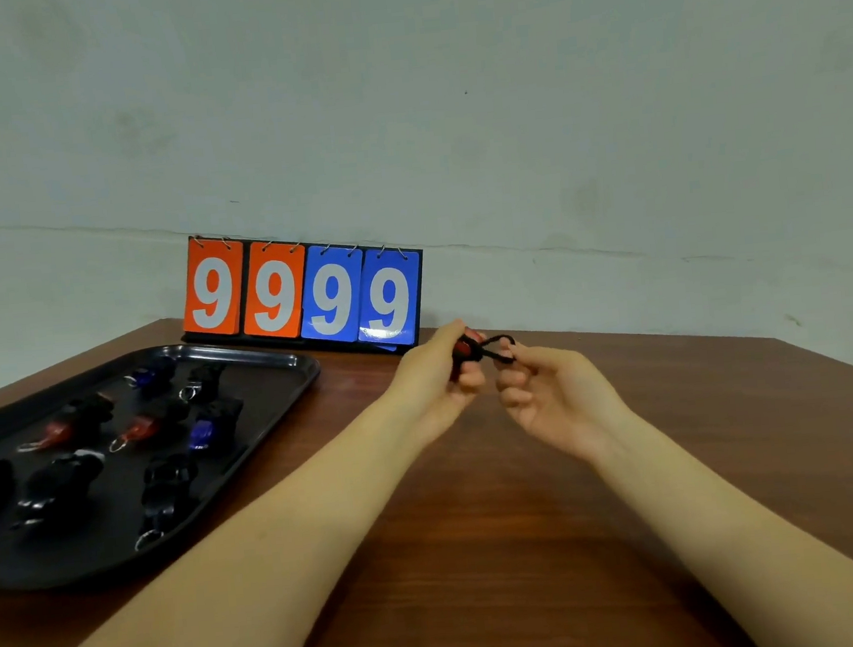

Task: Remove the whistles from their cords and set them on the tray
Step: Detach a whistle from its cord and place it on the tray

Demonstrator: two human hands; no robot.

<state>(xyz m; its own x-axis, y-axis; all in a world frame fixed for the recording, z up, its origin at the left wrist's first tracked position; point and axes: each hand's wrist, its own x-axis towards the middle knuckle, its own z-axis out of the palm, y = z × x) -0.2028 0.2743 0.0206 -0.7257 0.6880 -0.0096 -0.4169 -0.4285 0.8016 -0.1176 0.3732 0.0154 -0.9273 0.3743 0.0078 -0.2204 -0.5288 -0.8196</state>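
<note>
Most of the work looks done, judging by the black tray (285, 387) at the left of the wooden table (536, 546). It already carries a scatter of whistles — red ones (60, 431), blue ones (201, 435) and black ones (62, 481) — several with a small metal ring showing at one end. Whether any of them still has a cord attached is hard to tell against the dark tray. No other corded whistles show on the table, so the one in hand may be among the last.

That one is a red whistle (466, 345), held above the table to the right of the tray and just in front of the flip scoreboard (303, 295). The left hand (441, 373) is closed around it, fingers and thumb curled over the body so that only a bit of red shows. The right hand (544, 390) is near it, fingers curled, and pinches the black cord (499, 350) where it loops out of the whistle. The cord is not yet free — it runs from the whistle across to the right fingertips. What remains, by this view, is to work the cord off and set the whistle down among the others.
</note>
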